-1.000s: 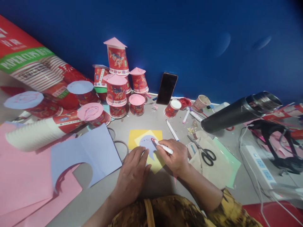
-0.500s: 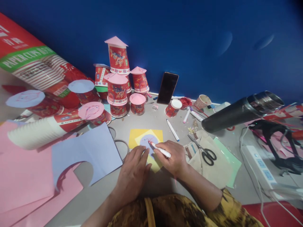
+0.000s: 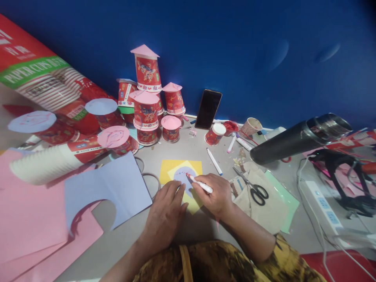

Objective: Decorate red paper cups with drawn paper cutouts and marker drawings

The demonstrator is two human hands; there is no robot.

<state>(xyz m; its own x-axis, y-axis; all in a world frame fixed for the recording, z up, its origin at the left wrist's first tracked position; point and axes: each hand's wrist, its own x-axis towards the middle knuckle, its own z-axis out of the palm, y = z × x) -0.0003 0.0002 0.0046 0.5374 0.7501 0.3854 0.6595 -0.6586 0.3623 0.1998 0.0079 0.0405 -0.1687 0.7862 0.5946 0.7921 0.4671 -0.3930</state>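
Note:
In the head view my right hand [image 3: 216,194] grips a white marker [image 3: 203,185], its red tip at a lilac paper circle [image 3: 179,173]. Small coloured marks run along the upper part of the circle. Underneath lie a pale yellow paper [image 3: 192,205] and a deeper yellow sheet [image 3: 166,166]. My left hand [image 3: 167,207] lies flat at the papers' left edge, fingertips touching the circle's lower left, holding nothing. A second white marker [image 3: 214,161] with a blue end rests just beyond them.
Decorated red paper cups [image 3: 147,109] with paper tops stand at the back left. Scissors [image 3: 254,188] lie on a cloth pouch [image 3: 261,211] to the right, near a black thermos [image 3: 288,143] and a power strip [image 3: 323,205]. Cut lilac card [image 3: 129,188] lies left; a phone [image 3: 208,109] leans behind.
The marker tip has shifted slightly right along the lilac circle, with my right hand following, and more marks show on it. My left hand stays in place.

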